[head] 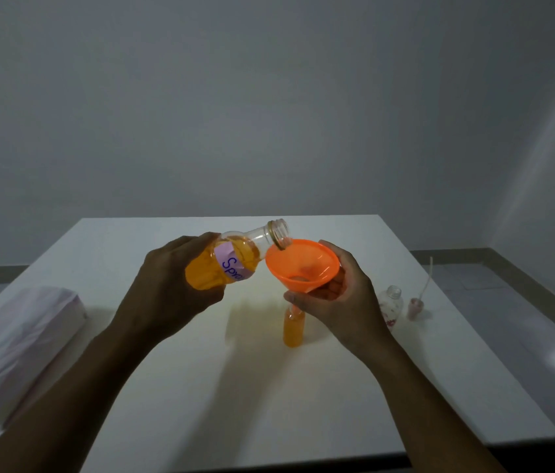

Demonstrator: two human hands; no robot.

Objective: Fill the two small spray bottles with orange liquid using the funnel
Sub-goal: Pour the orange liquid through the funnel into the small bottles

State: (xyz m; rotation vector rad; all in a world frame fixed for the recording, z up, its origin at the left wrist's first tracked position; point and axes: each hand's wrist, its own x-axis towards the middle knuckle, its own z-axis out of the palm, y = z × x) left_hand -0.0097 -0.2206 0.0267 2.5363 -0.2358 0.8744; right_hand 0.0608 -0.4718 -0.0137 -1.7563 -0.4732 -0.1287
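My left hand (170, 288) grips a large clear bottle of orange liquid (231, 264) with a pink label. The bottle is tilted, and its open mouth rests over the rim of the orange funnel (303, 264). My right hand (340, 298) holds that funnel from the right side. The funnel's stem sits in the neck of a small bottle (293, 327) that stands on the white table (269, 387) and is nearly full of orange liquid. A second small bottle (392, 303), clear and uncapped, stands to the right.
A pink spray pump cap with its tube (417, 303) lies just right of the clear small bottle. A white folded bag or packet (13, 346) lies at the table's left edge. The table's right edge drops to the floor.
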